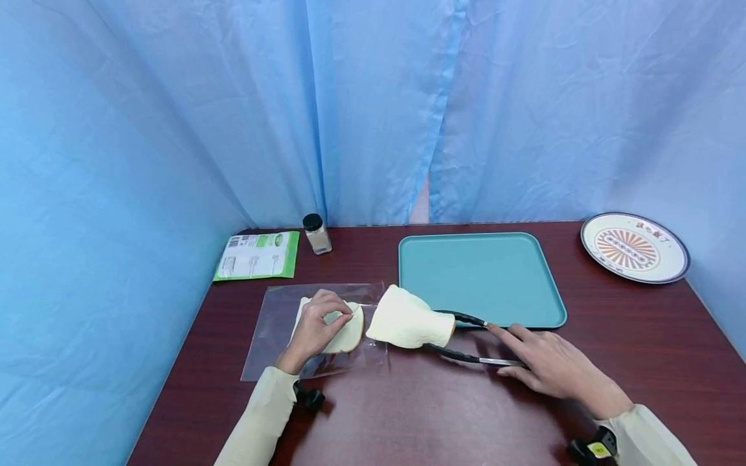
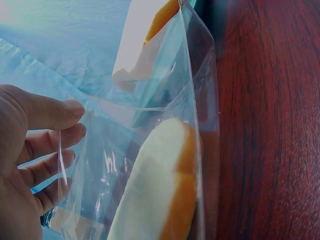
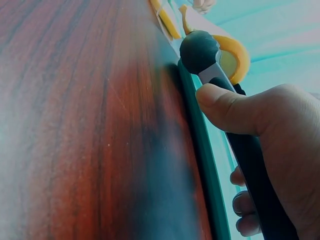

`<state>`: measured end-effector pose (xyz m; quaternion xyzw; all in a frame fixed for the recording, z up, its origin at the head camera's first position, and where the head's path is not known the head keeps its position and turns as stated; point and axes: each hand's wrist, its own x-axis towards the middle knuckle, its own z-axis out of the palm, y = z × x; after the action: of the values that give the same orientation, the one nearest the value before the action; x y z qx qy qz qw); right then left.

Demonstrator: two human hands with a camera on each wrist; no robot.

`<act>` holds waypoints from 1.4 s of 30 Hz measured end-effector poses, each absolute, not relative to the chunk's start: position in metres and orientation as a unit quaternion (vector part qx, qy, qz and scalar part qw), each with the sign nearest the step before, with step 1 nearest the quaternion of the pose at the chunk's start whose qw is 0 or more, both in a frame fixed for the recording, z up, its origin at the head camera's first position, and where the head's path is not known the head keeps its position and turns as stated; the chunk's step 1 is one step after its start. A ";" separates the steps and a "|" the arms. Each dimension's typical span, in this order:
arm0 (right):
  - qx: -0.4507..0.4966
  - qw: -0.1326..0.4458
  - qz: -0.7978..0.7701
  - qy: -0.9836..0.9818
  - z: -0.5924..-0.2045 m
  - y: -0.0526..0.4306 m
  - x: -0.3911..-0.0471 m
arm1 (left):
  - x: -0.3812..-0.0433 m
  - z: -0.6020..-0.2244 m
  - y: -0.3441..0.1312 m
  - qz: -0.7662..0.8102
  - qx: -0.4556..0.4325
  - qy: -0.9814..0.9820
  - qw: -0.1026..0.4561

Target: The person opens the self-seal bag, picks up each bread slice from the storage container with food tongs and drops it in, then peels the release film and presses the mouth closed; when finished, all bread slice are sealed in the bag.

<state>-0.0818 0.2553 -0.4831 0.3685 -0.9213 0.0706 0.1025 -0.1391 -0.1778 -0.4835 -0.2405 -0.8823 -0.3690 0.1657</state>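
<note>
A clear plastic bag [image 1: 265,346] lies on the left of the table with one slice of bread [image 1: 348,335] inside. My left hand [image 1: 311,330] is over the bag and pinches its film between thumb and fingertips; the left wrist view shows the film lifted above the bagged slice [image 2: 155,185]. My right hand [image 1: 553,366] grips a pair of black-and-steel tongs [image 1: 460,355], thumb along one arm and fingers on the other. Between the tongs' tips a second bread slice [image 1: 408,320] is squeezed into a curve, its free end at the bag's mouth.
A teal tray [image 1: 478,275] sits just behind the tongs. At the back left are a green-and-white packet [image 1: 256,255] and a black-capped shaker jar [image 1: 317,238]. A patterned plate [image 1: 635,249] stands at the far right. Blue curtains [image 1: 373,110] hang around the table.
</note>
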 end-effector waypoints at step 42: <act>0.433 0.083 0.041 -0.897 -0.478 0.212 -0.110 | -0.138 -0.481 -0.181 -0.372 -0.251 -0.877 0.170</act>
<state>-0.1100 0.2121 -0.4785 0.4332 -0.8965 0.0407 0.0829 -0.1377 -0.1806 -0.4810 -0.2511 -0.8772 -0.3722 0.1699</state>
